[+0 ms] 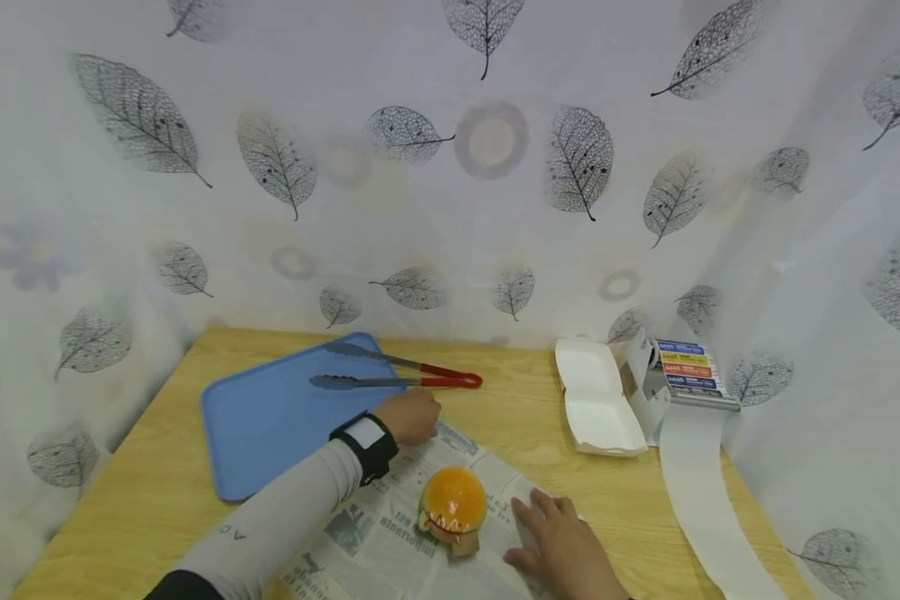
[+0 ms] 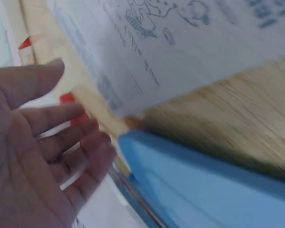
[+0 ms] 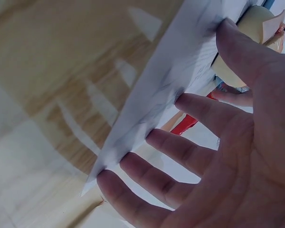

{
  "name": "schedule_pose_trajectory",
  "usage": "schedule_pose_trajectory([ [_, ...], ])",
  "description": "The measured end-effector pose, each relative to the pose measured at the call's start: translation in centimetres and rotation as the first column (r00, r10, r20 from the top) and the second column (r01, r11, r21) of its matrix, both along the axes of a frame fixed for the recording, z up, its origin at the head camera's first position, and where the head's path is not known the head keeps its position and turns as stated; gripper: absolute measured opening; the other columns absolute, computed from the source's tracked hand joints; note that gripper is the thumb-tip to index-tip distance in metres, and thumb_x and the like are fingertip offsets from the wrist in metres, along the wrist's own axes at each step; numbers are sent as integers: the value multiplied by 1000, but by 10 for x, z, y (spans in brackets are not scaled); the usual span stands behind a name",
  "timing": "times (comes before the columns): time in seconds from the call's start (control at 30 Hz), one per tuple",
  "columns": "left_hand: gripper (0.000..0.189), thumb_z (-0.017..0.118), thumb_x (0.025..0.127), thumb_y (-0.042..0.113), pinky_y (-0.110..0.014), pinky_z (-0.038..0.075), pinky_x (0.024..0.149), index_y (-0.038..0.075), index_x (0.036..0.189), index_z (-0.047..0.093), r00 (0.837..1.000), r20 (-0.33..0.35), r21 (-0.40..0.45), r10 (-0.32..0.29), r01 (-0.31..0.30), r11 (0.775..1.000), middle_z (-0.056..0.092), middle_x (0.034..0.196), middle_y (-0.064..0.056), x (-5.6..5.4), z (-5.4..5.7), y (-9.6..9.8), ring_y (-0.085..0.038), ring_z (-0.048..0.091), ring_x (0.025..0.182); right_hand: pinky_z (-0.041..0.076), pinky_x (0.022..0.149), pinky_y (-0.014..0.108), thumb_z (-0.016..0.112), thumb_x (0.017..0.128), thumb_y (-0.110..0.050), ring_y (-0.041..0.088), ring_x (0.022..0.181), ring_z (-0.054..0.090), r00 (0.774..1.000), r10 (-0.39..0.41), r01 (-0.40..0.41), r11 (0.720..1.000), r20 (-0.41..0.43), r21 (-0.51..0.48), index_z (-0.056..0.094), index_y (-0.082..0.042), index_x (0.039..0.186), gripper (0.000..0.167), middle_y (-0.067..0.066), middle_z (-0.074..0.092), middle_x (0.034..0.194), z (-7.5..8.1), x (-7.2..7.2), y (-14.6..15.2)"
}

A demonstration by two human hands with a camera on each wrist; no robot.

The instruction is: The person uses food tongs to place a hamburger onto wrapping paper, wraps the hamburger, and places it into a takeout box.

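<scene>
A newspaper-print paper sheet [image 1: 390, 550] lies on the wooden table, and a hamburger [image 1: 453, 498] with a glossy orange bun sits on it. Near the sheet's far corner is my left hand [image 1: 411, 415], just in front of the red tong handles. The left wrist view shows this palm [image 2: 33, 156] with loosely bent fingers and nothing between them, beside the corner of the paper [image 2: 128, 90]. My right hand [image 1: 566, 550] is to the right of the hamburger with spread fingers. In the right wrist view its fingertips [image 3: 133, 164] touch the paper along its edge.
Beyond my left arm lies a blue tray [image 1: 270, 425], with red-handled metal tongs [image 1: 382, 379] across its right end. At the back right, an open white takeaway box [image 1: 600, 400] stands beside a dispenser [image 1: 682, 375] trailing a long white strip [image 1: 701, 500]. A leaf-patterned curtain [image 1: 420, 208] hangs behind.
</scene>
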State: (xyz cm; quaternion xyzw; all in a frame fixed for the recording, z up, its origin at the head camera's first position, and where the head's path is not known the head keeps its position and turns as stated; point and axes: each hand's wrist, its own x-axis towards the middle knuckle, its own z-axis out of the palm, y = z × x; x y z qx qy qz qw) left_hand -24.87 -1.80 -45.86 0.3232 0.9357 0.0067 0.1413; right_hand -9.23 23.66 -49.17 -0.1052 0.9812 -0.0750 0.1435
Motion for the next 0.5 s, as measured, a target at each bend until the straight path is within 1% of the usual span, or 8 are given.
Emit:
schedule_pose_trajectory([
  [0.07,22,60,102,19,-41,52,98,6,115,72,999,-26,-12,31,-31,999,66,123,-14,0,-4,5,-29,59,121,51,88,64,73,82,-61,44,120,52,1000,10,-10,1000,-1,4,63,-16,138,73,18,53,143,-1,0,-1],
  [0.13,19,59,101,14,-40,55,90,6,108,74,998,-48,-10,46,-46,999,68,118,-14,1,-7,9,-29,61,117,52,88,63,73,82,-60,44,120,53,1000,18,-18,1000,-7,10,63,-16,138,72,18,54,143,-1,0,-2],
  [0.2,18,59,101,13,-39,56,91,6,100,76,995,-91,-19,30,-31,999,69,114,-12,1,-10,11,-27,61,116,52,88,62,72,83,-60,44,119,53,1000,26,-26,999,-13,22,63,-16,138,72,18,54,142,0,1,-3],
  [0.27,18,59,101,11,-39,55,92,7,96,76,992,-123,-30,9,-12,999,69,111,-11,1,-12,13,-26,61,116,52,88,61,72,83,-60,44,119,53,999,29,-29,999,-15,35,63,-16,138,71,18,54,142,1,1,-3],
  [0.3,19,59,101,11,-39,56,92,7,95,76,991,-136,-36,-2,-3,999,68,113,-11,0,-13,13,-26,60,118,52,88,61,72,83,-60,43,119,54,999,30,-29,999,-15,43,63,-16,138,71,17,54,142,2,1,-3],
  [0.37,19,59,101,11,-40,54,98,7,94,77,987,-159,-49,-18,11,999,68,118,-11,-1,-15,14,-26,58,123,53,88,61,71,83,-61,43,119,54,999,30,-29,998,-13,52,63,-16,138,72,17,54,142,3,1,-3],
  [0.43,19,60,101,10,-40,53,99,8,94,78,984,-179,-54,-26,17,998,66,125,-12,-2,-17,14,-27,56,127,53,88,61,71,83,-62,43,119,54,1000,28,-28,998,-6,58,63,-17,138,72,17,54,143,3,0,-2],
  [0.5,20,60,101,10,-42,52,100,9,93,78,980,-196,-54,-32,21,998,66,129,-12,-2,-19,15,-27,56,129,52,88,61,70,82,-63,43,120,53,1000,26,-26,998,2,60,63,-17,138,73,17,54,143,3,0,-2],
])
